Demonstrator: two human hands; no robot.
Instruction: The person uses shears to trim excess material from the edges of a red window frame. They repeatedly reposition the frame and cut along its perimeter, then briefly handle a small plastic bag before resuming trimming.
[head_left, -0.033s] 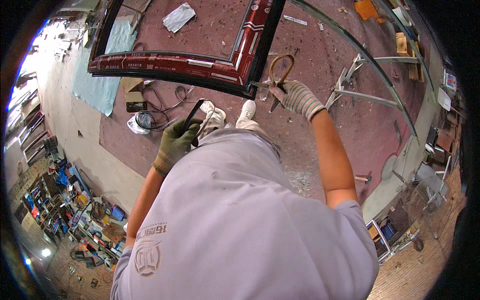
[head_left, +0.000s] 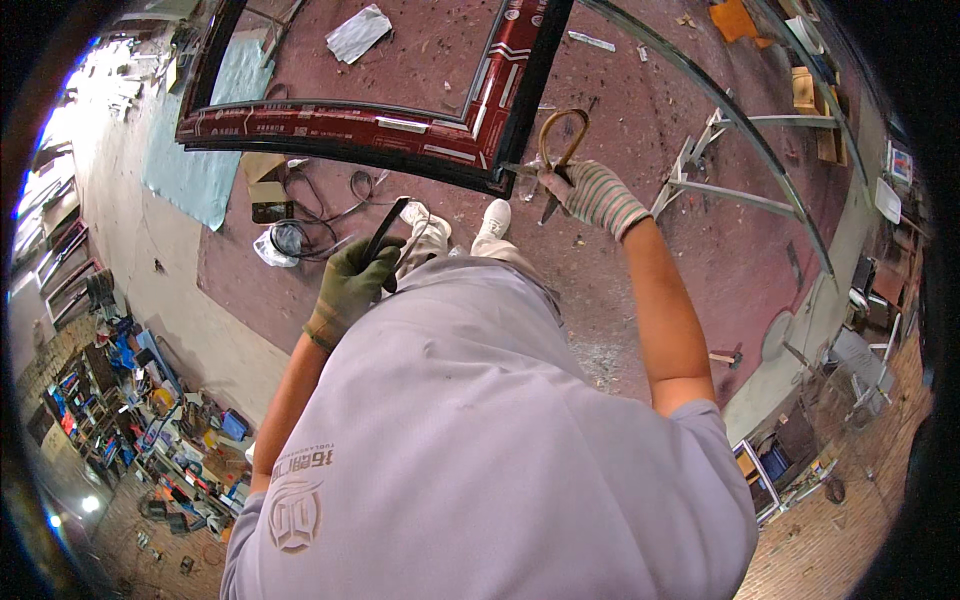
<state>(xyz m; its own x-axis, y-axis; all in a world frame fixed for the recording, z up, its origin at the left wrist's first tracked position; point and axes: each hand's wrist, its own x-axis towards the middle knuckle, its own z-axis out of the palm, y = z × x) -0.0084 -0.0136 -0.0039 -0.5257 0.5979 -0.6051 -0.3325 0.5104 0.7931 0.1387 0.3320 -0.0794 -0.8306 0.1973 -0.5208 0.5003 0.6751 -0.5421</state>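
My left hand, in a dark green glove, is closed around a black rubber strip whose end points up and to the right. My right hand, in a striped glove, is closed on a pair of scissors with wide brown loop handles. These scissors are beside the lower right corner of a window frame. Red printed film covers the frame's face, and black rubber runs along its edges. How the scissors' blades are set is partly hidden by my fingers.
Curved metal rails with cross struts stand on the right. Coiled black strip and a plastic bag lie left of my shoes. A hammer rests on the reddish floor. Cluttered tools fill the lower left.
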